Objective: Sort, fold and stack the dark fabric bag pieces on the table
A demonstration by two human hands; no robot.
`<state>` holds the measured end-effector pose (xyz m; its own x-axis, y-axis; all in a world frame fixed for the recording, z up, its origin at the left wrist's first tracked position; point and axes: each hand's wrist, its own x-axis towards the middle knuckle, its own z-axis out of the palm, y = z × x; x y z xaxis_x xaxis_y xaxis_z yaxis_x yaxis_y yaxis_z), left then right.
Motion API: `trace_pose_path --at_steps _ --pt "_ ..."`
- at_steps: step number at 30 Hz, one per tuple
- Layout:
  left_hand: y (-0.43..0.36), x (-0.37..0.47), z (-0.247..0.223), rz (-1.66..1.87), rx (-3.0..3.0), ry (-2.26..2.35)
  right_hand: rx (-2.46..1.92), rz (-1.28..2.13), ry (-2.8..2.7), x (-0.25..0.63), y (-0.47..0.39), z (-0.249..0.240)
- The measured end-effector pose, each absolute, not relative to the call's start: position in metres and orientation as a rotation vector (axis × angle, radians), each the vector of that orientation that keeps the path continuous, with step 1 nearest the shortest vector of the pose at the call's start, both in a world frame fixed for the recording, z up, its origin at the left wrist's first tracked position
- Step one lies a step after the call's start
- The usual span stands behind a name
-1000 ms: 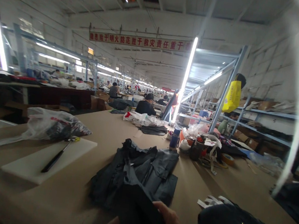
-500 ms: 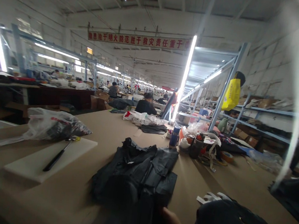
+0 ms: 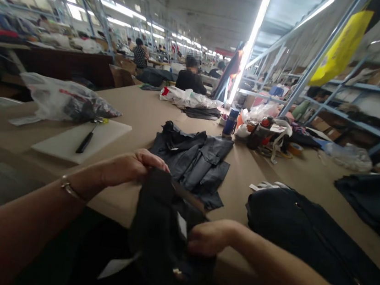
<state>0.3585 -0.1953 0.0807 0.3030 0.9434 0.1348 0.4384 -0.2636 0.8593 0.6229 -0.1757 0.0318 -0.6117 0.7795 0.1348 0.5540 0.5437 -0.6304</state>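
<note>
A dark garment (image 3: 157, 222) hangs between my two hands at the front edge of the table. My left hand (image 3: 149, 163) is closed on its upper edge. Lower and to the right, my right hand (image 3: 208, 237) is closed on the garment's side, beside a small white label (image 3: 182, 225); its fingers are somewhat blurred. Just beyond lies a loose stack of black fabric pieces (image 3: 191, 159) on the brown table (image 3: 135, 105). To the right rests a folded dark bundle (image 3: 304, 230) with white straps at its far end.
On the left are a white board (image 3: 107, 139) with a black-handled tool (image 3: 86, 141) and a filled plastic bag (image 3: 66, 104). A blue bottle (image 3: 230, 122) and clutter stand behind. Another dark bundle (image 3: 373, 197) lies far right. A person (image 3: 189, 80) sits beyond the table.
The view has tipped downward. Both forearms have come into view, and a dark garment is now held up between my hands, apart from the stack lying on the table.
</note>
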Motion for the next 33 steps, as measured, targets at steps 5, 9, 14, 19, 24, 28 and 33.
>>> trace_pose_path --at_steps 5,9,14,19,24,28,33 --pt "-0.191 0.365 0.07 0.738 2.377 1.455 -0.715 0.98 -2.969 0.632 -0.145 0.124" --pt "-0.184 0.368 0.068 1.183 2.205 1.398 -0.363 1.071 -3.13 0.63 -0.121 0.175" --pt "-0.167 0.379 0.055 1.229 1.937 1.343 -0.402 0.736 -3.14 0.609 -0.117 0.135" --pt "-0.176 0.409 0.041 1.181 1.132 0.983 -0.57 0.825 -2.976 0.621 -0.104 0.131" --pt "-0.198 0.453 0.034 1.177 0.817 0.585 -0.598 1.256 -2.822 0.653 -0.105 0.105" --pt "-0.195 0.465 0.022 1.146 1.01 0.66 -1.067 1.643 -2.626 0.689 -0.122 0.097" --pt "-0.166 0.429 -0.03 1.135 1.437 1.582 -1.467 1.19 -2.212 0.788 -0.113 0.13"
